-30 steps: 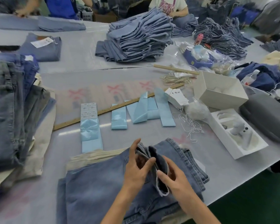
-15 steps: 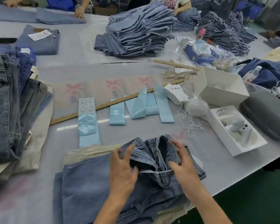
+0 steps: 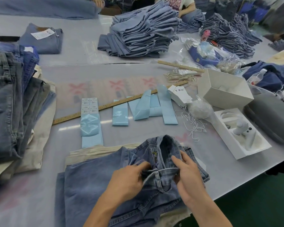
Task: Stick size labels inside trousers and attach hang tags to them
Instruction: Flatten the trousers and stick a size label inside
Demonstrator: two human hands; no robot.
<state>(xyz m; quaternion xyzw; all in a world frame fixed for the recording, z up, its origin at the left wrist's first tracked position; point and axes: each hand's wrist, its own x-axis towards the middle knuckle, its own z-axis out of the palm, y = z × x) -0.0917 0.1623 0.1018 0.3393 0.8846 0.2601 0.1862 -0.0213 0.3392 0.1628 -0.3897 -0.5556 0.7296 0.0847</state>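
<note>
A pair of blue jeans (image 3: 92, 182) lies folded at the table's near edge, its waistband (image 3: 164, 173) turned open toward me. My left hand (image 3: 128, 179) pinches the waistband's left end. My right hand (image 3: 187, 174) grips its right end, thumb over the inner side. Beyond the jeans lie strips of light-blue label backing (image 3: 91, 128), the leftmost carrying white size labels (image 3: 89, 106). A stack of white hang tags (image 3: 180, 95) sits to the right of the strips, with loose white strings (image 3: 193, 124) close by.
A pile of dark jeans (image 3: 8, 102) fills the left. A long wooden ruler (image 3: 108, 105) crosses the middle. Two open white boxes (image 3: 226, 90) and a grey case (image 3: 269, 118) stand at the right. Folded denim stacks (image 3: 143, 30) and other people's arms are at the far side.
The waistband has been spread wider and turned toward me. My hands have shifted down to its near edge, one at each end.
</note>
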